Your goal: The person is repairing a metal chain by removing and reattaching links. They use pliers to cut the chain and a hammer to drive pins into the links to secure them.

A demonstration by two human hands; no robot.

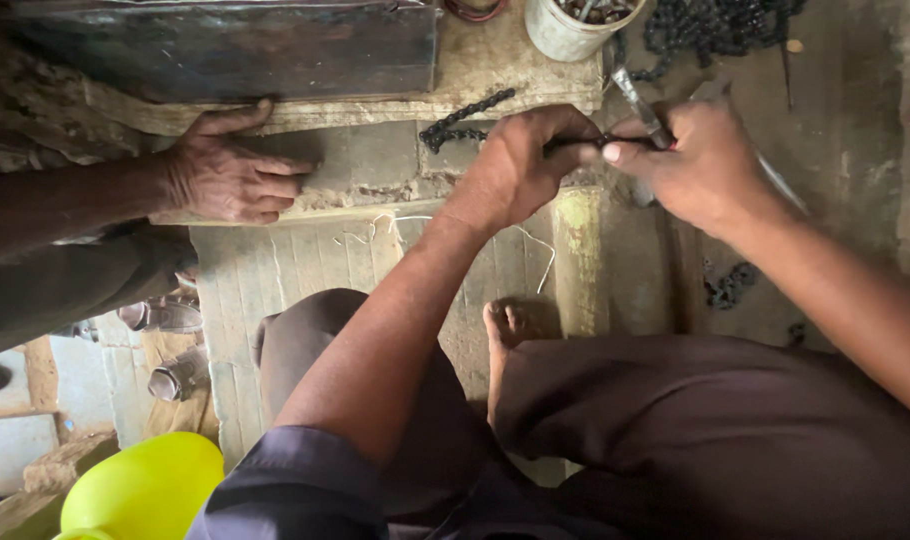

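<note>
1. Fingers of the left hand (520,160) and right hand (700,165) pinch a chain (575,143) between them above the worktop (495,70).
2. Another person's hand (230,180) rests flat at far left; a white tub (570,30) stands beyond.
3. Pliers (640,105) are half hidden behind the right hand.

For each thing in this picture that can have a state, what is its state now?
left hand: closed on the chain
right hand: closed on the metal tool
chain: one end held, the rest lying slack on the ledge
metal tool: held, tip at the chain
white container: upright, open, holding small metal parts
other person's hand: resting flat on the ledge
</note>
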